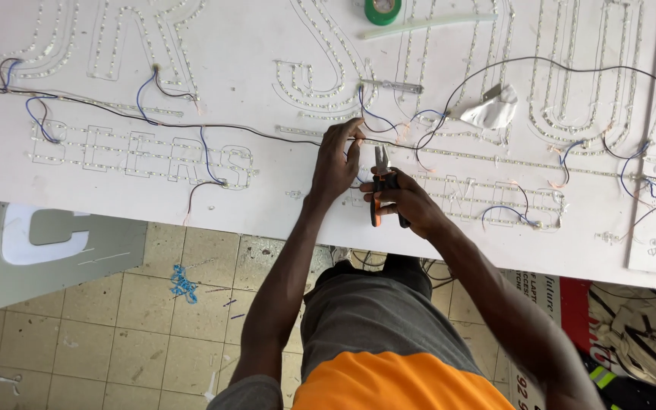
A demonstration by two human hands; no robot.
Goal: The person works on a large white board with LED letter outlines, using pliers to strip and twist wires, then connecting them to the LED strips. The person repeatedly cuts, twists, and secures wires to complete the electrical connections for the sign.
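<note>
Head view: your left hand (335,163) reaches forward with the forearm nearly straight, fingers bent down and pinched together on a thin wire (370,115) at the white sign board (267,205). Just beside it, your right hand (408,201) comes in from the right with the elbow bent, fingers wrapped tight around orange-and-black pliers (383,190) whose metal tips point away from you, towards the wire. The board lies flat as your surface, studded with rows of small lights forming letters, with blue and black wires looping across it. A crumpled white scrap (491,108) lies to the right, and a green tape roll (383,11) sits at the far edge.
</note>
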